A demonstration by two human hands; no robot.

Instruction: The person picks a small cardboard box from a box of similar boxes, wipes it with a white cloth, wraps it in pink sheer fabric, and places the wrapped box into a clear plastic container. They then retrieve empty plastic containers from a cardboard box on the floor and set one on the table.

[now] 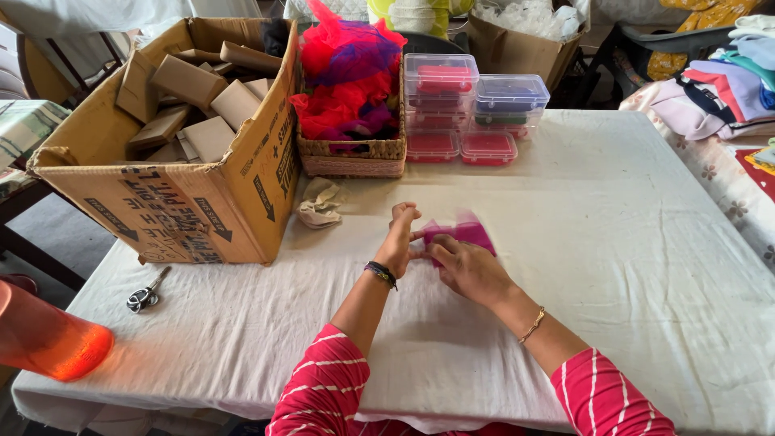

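Centrally, both hands [440, 254] pinch magenta fabric [467, 234] — blurred.

A large brown cardboard carton [173, 153] is seen at the table's far left corner, its flaps open and its side printed with black arrows and lettering. It is filled with small plain brown boxes [190, 81], heaped at all angles. To its right, beyond a woven basket, clear lidded plastic containers [472, 109] are stacked in two columns (red contents in most, dark blue in the upper right one). Further back, an open brown paper bag [513, 48] of pale, crinkled material is stood behind the containers.
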